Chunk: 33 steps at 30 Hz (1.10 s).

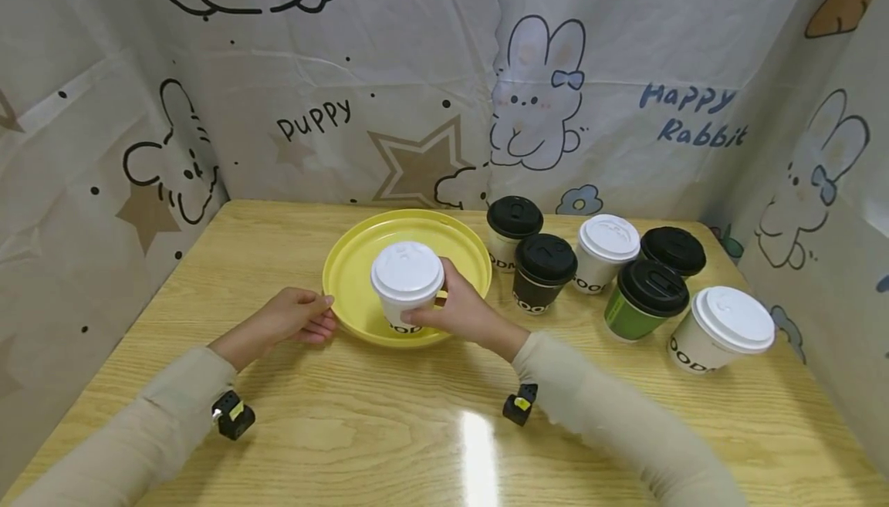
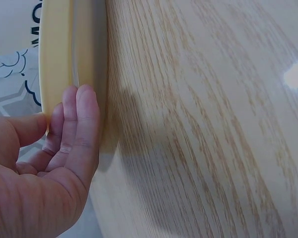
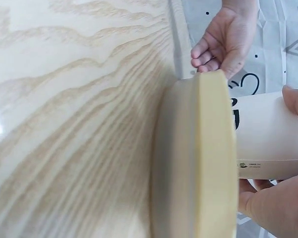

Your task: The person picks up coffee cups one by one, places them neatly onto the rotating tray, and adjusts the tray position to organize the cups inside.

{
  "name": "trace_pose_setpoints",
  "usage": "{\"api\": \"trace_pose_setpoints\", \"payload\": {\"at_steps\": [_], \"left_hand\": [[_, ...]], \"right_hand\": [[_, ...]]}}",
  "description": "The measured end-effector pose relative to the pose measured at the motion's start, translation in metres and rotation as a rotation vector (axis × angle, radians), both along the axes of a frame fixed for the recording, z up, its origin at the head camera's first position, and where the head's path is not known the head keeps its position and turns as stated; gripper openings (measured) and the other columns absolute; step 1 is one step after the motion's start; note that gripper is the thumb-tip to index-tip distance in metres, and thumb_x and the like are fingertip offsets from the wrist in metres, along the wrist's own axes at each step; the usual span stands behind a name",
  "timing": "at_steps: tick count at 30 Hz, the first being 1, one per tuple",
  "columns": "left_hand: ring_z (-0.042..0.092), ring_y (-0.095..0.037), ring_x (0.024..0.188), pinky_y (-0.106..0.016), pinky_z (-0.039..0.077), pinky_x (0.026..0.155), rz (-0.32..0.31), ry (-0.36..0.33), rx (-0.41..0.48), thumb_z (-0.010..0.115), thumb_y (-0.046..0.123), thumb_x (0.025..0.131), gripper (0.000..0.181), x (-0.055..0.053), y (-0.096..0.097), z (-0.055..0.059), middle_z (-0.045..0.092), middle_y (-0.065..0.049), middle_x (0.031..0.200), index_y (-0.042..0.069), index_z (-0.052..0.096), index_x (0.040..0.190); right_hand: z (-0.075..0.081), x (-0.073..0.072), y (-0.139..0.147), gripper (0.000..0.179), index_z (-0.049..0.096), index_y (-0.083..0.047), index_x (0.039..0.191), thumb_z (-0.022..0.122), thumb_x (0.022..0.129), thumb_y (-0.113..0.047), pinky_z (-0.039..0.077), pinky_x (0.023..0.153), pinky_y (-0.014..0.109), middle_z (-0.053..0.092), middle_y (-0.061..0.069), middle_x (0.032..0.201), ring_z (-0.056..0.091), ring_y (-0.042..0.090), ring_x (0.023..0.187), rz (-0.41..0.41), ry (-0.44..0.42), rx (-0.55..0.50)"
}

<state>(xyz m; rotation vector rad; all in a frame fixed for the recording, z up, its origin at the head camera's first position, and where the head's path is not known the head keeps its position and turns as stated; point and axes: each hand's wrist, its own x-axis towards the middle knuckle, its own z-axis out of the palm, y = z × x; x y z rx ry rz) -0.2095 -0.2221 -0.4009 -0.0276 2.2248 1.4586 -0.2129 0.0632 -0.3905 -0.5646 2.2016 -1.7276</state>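
A white paper cup with a white lid stands upright over the round yellow tray. My right hand grips this cup from its right side, thumb in front and fingers behind. In the right wrist view the tray's rim hides the base of the cup, so I cannot tell whether it touches the tray floor. At the tray's left edge, my left hand pinches the rim between thumb and fingers. The left wrist view shows the fingers against the rim's outer side and the thumb at its top edge.
Right of the tray stand several lidded paper cups: a black one, a green one, white ones with white lids and others with black lids. The wooden table meets a patterned cloth at its back and sides.
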Motion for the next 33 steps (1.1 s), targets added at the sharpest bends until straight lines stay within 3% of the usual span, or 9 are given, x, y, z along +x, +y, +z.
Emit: {"api": "trace_pose_setpoints", "payload": {"at_steps": [4,13,27,33], "left_hand": [[0.067,-0.013,0.077,-0.031,0.059,0.073,-0.005,-0.003,-0.008,0.04,0.022,0.104,0.037,0.0,0.0,0.0,0.068,-0.012,0.091,-0.012,0.054,0.108],[0.068,-0.013,0.077,-0.032,0.059,0.074,0.005,-0.012,-0.021,0.041,0.023,0.104,0.037,0.0,0.0,0.0,0.068,-0.013,0.091,-0.012,0.054,0.109],[0.068,-0.014,0.077,-0.032,0.059,0.074,0.008,-0.011,-0.012,0.04,0.022,0.104,0.037,0.0,0.0,0.0,0.068,-0.011,0.089,-0.012,0.054,0.108],[0.068,-0.013,0.077,-0.032,0.059,0.075,0.007,-0.009,-0.015,0.041,0.022,0.104,0.037,0.0,0.001,0.001,0.068,-0.009,0.088,-0.012,0.054,0.108]], "right_hand": [[-0.007,0.0,0.0,0.087,0.031,-0.01,0.143,0.083,0.074,-0.008,0.039,0.106,0.047,0.045,0.007,0.138,0.046,0.026,0.124,-0.014,-0.012,0.011],[-0.014,-0.001,-0.003,0.088,0.031,-0.01,0.144,0.084,0.073,-0.01,0.04,0.104,0.046,0.046,0.006,0.139,0.046,0.023,0.125,0.009,0.048,0.065],[-0.013,-0.004,-0.004,0.088,0.025,-0.004,0.146,0.079,0.076,-0.002,0.037,0.107,0.05,0.039,0.014,0.145,0.042,0.031,0.13,0.05,0.028,0.068],[-0.012,-0.003,-0.003,0.088,0.028,-0.009,0.146,0.081,0.076,-0.007,0.037,0.107,0.048,0.041,0.01,0.143,0.044,0.027,0.128,0.04,0.045,0.066]]}}
